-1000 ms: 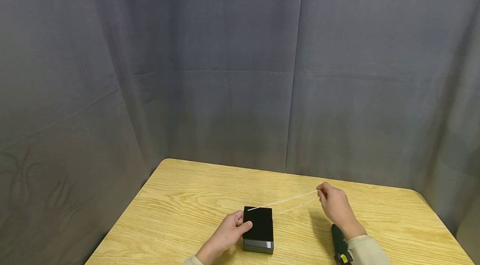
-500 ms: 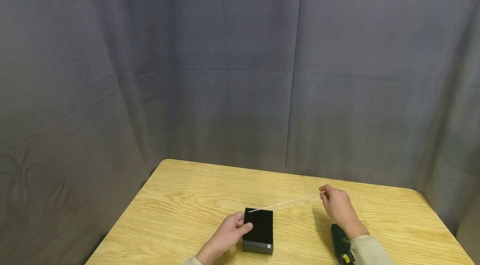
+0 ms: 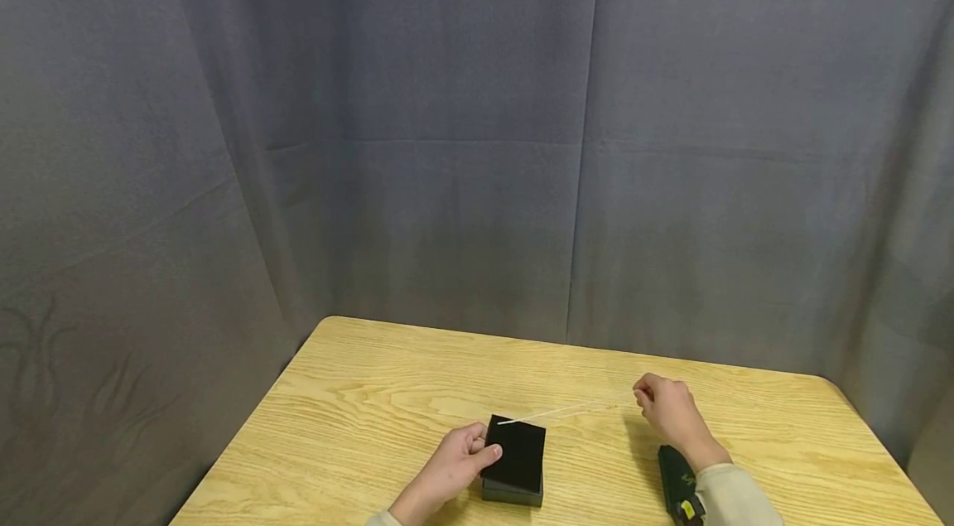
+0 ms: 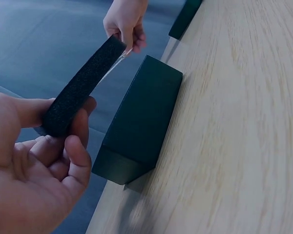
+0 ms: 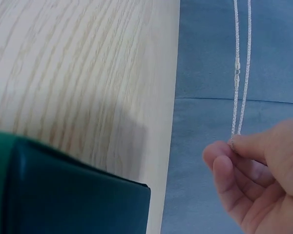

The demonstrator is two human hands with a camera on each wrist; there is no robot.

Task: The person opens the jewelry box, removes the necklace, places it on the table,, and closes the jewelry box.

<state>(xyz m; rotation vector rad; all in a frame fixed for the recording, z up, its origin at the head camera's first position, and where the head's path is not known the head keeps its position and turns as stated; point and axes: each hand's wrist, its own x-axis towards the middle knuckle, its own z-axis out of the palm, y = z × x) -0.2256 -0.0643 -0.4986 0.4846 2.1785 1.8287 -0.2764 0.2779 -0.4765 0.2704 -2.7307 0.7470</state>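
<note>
My left hand [image 3: 481, 445] grips a black foam pad [image 3: 516, 451] by its left edge and holds it tilted just above a dark open box [image 3: 513, 493] on the wooden table [image 3: 373, 418]. A thin silver chain [image 3: 566, 410] runs from the pad's far edge to my right hand [image 3: 639, 396], which pinches its doubled end. In the left wrist view the foam pad [image 4: 83, 83] is raised over the box [image 4: 141, 122]. In the right wrist view the chain [image 5: 241, 73] hangs taut from my pinching fingertips [image 5: 244, 142].
A dark green box lid [image 3: 674, 476] lies on the table beside my right wrist, seen also as the lid [image 5: 63, 190] in the right wrist view. A grey curtain [image 3: 477, 137] closes off the back and sides. The table's edges are near on the left and right.
The foam pad has come up off the box and tilted. My right hand has dropped a little towards the table, bringing the chain lower.
</note>
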